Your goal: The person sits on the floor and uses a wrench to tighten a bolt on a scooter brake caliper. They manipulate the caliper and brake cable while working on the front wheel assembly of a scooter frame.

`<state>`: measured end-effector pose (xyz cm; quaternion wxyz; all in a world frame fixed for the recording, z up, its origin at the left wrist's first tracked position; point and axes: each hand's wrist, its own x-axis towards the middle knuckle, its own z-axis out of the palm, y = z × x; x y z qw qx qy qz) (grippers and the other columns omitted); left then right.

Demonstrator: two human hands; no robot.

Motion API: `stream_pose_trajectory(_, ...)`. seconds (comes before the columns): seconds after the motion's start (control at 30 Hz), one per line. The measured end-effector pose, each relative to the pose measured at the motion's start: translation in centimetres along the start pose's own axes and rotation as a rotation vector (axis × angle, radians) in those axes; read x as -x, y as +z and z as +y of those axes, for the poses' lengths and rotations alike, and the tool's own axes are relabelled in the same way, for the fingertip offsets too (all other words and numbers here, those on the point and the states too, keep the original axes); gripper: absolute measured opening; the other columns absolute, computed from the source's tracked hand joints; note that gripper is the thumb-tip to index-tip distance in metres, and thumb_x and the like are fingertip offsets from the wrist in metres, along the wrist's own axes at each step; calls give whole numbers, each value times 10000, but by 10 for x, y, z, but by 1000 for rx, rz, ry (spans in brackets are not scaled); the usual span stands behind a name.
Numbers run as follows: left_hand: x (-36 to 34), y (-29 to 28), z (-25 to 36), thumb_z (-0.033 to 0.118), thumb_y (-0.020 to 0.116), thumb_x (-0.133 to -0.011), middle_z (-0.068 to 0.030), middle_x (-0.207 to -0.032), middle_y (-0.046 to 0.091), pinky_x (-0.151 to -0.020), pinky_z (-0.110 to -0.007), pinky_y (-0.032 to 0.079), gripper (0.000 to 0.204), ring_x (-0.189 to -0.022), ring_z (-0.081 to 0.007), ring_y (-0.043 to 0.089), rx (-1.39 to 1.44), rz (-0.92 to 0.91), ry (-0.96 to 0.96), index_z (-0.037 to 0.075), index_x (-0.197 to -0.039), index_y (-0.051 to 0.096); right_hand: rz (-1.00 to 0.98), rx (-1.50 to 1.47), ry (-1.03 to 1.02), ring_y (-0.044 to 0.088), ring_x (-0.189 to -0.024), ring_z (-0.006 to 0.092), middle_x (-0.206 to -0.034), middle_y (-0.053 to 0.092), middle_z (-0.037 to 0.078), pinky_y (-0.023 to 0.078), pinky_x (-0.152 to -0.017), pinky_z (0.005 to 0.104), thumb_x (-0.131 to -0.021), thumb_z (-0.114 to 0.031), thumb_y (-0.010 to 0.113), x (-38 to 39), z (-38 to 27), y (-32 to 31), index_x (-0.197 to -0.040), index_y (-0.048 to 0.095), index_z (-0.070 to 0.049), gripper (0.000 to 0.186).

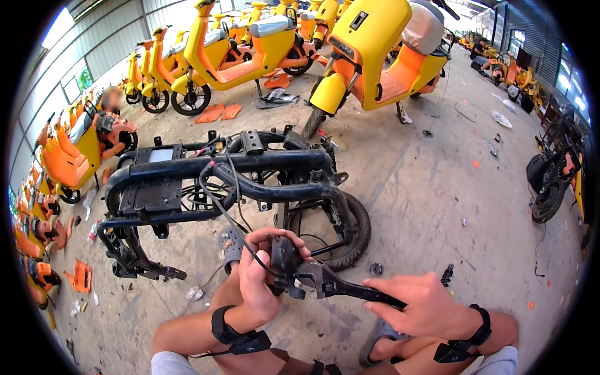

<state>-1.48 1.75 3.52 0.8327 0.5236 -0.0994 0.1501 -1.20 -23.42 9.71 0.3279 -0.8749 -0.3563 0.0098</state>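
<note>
My left hand (255,278) is wrapped round a rounded black metal part (286,257), whose exact kind I cannot make out. A thin black cable (245,240) runs from this part up to the scooter frame (256,164). In my right hand (425,305) is the handle of a dark adjustable wrench (344,287). The wrench's jaws meet the right side of the black part; whatever they grip is hidden. Just beyond my hands the bare black frame stands over the floor, with a rear wheel (361,234) at its right end.
Yellow and orange scooters (240,56) stand in rows behind, one large scooter (375,62) close by. A metal ring (376,269) and a coil-spring shock absorber (447,275) lie near my right hand. Orange panels (79,276) and scraps litter the floor. A partly stripped scooter (553,178) stands right.
</note>
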Motion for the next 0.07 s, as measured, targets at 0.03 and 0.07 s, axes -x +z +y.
stream_pose_trajectory(0.03, -1, -2, 0, 494, 422, -984, -181, -1076, 547, -866, -453, 515, 476, -953, -283, 596, -4, -7, -21, 81, -1221, 421, -11, 27, 7, 643, -580, 253, -803, 694, 98, 492, -473, 313, -804, -221, 755, 1, 0, 0, -1063, 700, -59, 311)
stream_pose_trajectory(0.07, -1, -3, 0, 521, 429, -977, -182, -1088, 545, -874, -461, 512, 499, -960, -283, 595, -9, -13, -43, 89, -1227, 418, -22, 53, 14, 643, -575, 249, -819, 698, 94, 493, -474, 312, -804, -225, 756, 2, 1, 0, -1072, 699, -60, 320)
